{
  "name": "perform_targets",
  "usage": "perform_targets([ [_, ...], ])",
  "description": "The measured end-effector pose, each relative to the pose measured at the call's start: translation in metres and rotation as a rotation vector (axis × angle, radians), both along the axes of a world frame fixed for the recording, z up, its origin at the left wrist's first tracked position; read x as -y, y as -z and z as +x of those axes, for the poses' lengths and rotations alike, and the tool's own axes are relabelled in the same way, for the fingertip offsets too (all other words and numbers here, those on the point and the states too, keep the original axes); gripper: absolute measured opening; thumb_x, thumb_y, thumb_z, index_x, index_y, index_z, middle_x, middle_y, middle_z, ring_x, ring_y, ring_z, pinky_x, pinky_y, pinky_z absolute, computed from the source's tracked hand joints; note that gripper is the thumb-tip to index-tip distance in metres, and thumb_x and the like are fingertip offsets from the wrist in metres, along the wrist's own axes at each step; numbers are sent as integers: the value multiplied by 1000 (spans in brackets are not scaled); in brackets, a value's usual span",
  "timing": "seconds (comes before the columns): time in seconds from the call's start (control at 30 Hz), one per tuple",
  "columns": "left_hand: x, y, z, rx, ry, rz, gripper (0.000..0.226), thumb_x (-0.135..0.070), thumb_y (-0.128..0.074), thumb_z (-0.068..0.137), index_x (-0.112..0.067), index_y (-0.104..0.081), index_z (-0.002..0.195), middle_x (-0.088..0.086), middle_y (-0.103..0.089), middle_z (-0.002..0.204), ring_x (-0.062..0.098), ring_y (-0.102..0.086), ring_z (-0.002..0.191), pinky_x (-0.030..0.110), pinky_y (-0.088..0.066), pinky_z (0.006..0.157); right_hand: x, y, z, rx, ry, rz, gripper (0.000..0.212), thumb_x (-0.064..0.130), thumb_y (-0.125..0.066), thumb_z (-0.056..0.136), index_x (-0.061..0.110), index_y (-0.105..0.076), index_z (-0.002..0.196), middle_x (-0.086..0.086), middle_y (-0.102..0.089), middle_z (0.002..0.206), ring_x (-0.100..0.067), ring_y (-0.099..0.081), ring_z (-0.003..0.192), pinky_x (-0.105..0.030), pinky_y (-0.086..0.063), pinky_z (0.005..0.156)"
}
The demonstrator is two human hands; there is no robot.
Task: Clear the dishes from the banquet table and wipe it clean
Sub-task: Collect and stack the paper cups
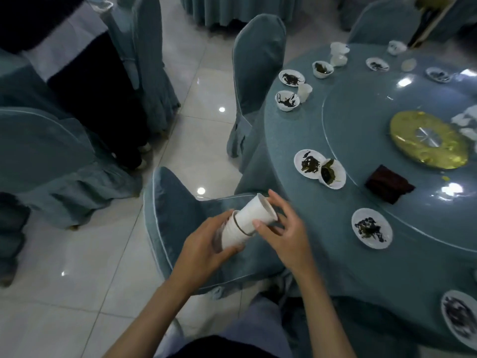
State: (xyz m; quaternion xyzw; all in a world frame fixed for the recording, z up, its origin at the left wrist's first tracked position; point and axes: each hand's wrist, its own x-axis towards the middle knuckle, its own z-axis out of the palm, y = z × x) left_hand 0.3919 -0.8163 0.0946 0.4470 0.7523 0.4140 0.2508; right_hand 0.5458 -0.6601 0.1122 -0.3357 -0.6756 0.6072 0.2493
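Nearest the camera, the left hand (206,244) grips the lower part of a stack of white cups (233,235), fingers curled round it. The stack is held tilted in the air above the covered chair (175,218), just off the near-left edge of the banquet table (335,267). The right hand (286,233) holds the uppermost cup (255,211), thumb on its side and fingers curved about its rim; that cup sits partly nested in the stack. On the table, a soiled plate (459,319) lies at the near right edge, with a second plate (371,228) carrying dark residue beyond it. Farther in, a third plate (308,164) touches a tipped bowl (331,174) with leafy remains. A dark folded cloth (388,187) rests on the glass turntable (361,120), near the gold hub (428,139). At the far left edge stand a stained bowl (287,100), a clear cup (304,92) and a further plate (291,78).
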Motion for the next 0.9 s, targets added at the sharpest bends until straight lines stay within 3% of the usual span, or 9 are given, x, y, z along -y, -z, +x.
perform_targets([
  [0.07, 33, -4, -19, 18, 38, 19, 73, -44, -84, 84, -39, -49, 148, -23, -58, 140, -1, -56, 127, 34, -52, 104, 41, -3, -17, 4, -10, 35, 68, 15, -82, 87, 26, -51, 147, 2, -59, 140, -19, -63, 126, -33, -59, 94],
  [0.2, 100, -16, -54, 33, 32, 51, 74, -45, -84, 84, -36, -50, 149, -20, -58, 142, 0, -56, 128, 28, -51, 104, 109, -14, -57, 38, -98, 94, 69, 34, -79, 85, 23, -52, 148, 3, -60, 139, -21, -62, 127, -38, -57, 97],
  [0.43, 174, -27, -111, 55, -101, 72, 71, -48, -82, 83, -35, -52, 146, -20, -59, 138, 1, -56, 125, 17, -49, 100, 167, -36, -132, 57, -197, 87, 62, 44, -76, 83, 22, -61, 139, 6, -68, 130, -16, -66, 120, -31, -59, 91],
  [0.63, 186, -28, -165, 162, -41, 47, 75, -46, -87, 80, -39, -51, 146, -25, -57, 138, 4, -56, 124, 25, -56, 96, 168, -36, -175, 68, -282, 47, 65, 38, -78, 83, 22, -59, 142, 5, -69, 131, -19, -65, 123, -33, -57, 97],
  [0.77, 171, -24, -200, 174, -62, 43, 73, -47, -87, 80, -44, -50, 144, -30, -56, 135, 2, -56, 123, 23, -56, 96, 160, -27, -213, 80, -300, 29, 59, 28, -80, 85, 19, -60, 141, 7, -69, 133, -17, -64, 125, -35, -57, 99],
  [0.9, 143, -19, -245, 178, -71, 38, 76, -44, -88, 80, -48, -48, 144, -34, -56, 132, 1, -57, 121, 20, -55, 93, 136, -15, -258, 62, -263, -24, 61, 38, -79, 82, 20, -62, 137, 5, -69, 132, -17, -67, 121, -34, -59, 94],
])
